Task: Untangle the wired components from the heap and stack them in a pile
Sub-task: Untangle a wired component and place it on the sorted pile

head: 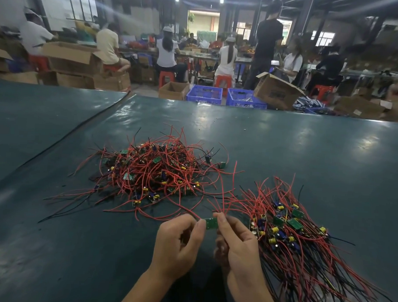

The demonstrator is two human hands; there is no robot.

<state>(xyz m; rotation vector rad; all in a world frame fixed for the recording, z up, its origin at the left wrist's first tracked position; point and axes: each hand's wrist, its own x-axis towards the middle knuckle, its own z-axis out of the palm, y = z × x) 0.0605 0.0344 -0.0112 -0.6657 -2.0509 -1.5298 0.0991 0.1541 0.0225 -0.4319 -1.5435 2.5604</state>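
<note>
A tangled heap of small green circuit boards with red and black wires lies in the middle of the dark green table. To its right lies a sorted pile with boards at the top and wires trailing toward the near right. Between them, both hands hold one small green board above the table. My left hand pinches its left end and my right hand pinches its right end. Red wires run up from the board toward the heap.
The table has a seam running diagonally at the left. Beyond its far edge stand blue crates, open cardboard boxes and red stools, with several people seated or standing at other benches.
</note>
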